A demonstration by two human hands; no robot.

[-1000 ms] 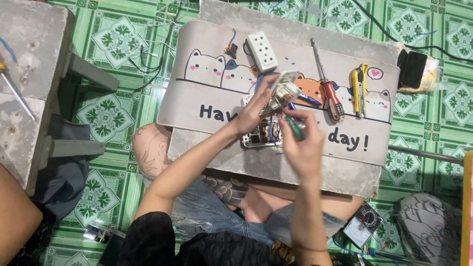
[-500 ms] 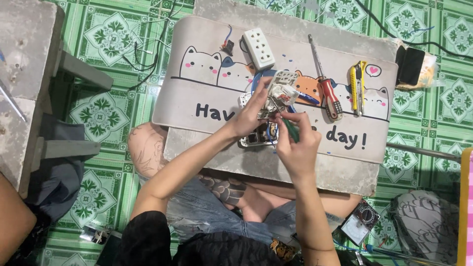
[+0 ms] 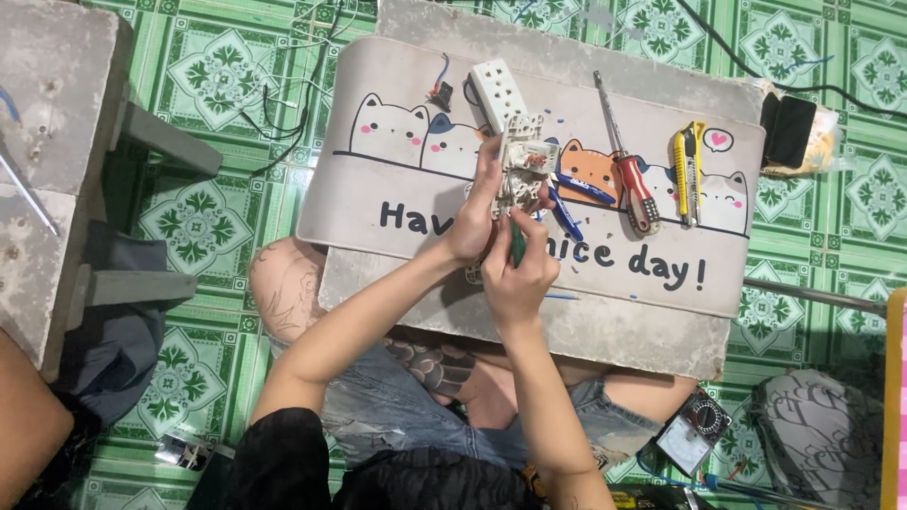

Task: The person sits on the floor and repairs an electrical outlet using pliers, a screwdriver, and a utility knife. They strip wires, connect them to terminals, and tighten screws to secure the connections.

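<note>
Left hand [image 3: 472,222] grips the socket module [image 3: 522,170] above the mat [image 3: 378,198]; right hand [image 3: 518,274] clenches a green screwdriver [image 3: 517,241] under it. Tip may slip, jabbing your fingers.

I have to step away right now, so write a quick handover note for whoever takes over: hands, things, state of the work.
Left hand holds a white socket module upright over the cat-print mat. Right hand grips a green-handled screwdriver pointed into the module's underside. On the mat: white socket strip, red-handled screwdriver, yellow utility knife. Module is open, not reassembled; whether its screws are tight cannot be seen.
</note>
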